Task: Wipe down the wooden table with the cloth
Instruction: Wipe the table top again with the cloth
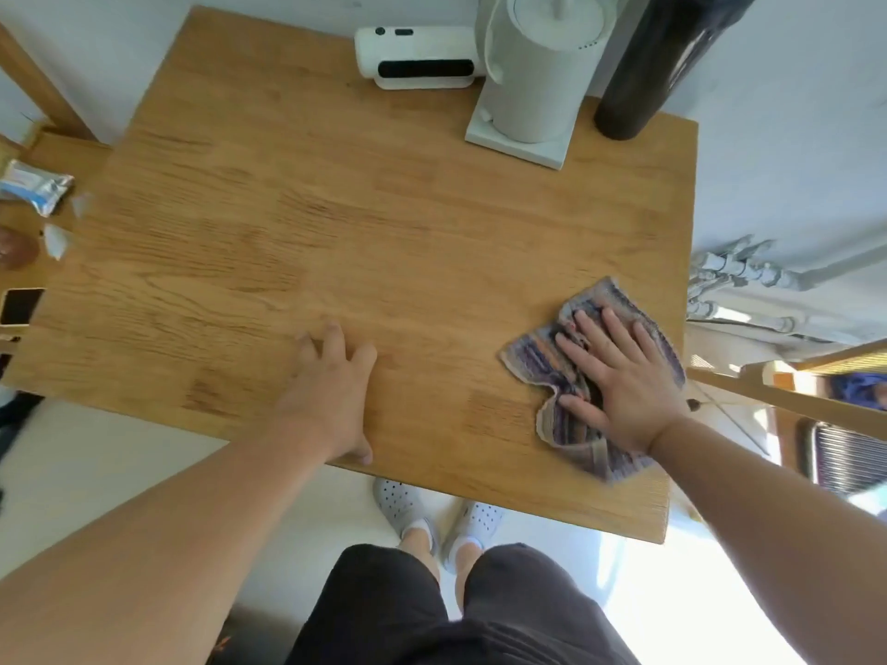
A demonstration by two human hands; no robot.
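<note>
Cloth: striped and bunched, it lies on the table's right side, near the front edge and close to the right edge. One corner trails toward the front.
Right hand: palm down on the cloth with fingers straight and spread, pressing rather than gripping. A flat palm loads more of the fabric, which suits wiping.
Left hand: bare on the wood, well apart from the cloth, with fingers loosely spread and the thumb at the front edge. It holds nothing and is probably a brace for leaning over the top. It is slightly blurred, so I cannot tell how hard it bears down.
Table: a wooden top whose middle and left are bare wood, giving the cloth a long open run.
Far side: a kettle on its base, a black bottle just to its right and a white device to its left. All three stand along the back, out of the cloth's path.
Left margin: a phone and a packet sit on another wooden surface beside the top.
Stage: wiping looks under way at the right front. No wet trail shows, so I cannot judge how much is covered.
Next: probably strokes leftward and back, then round the kettle's base.
Risk: a wide sweep could slide the cloth off the right edge or nudge the bottle.
</note>
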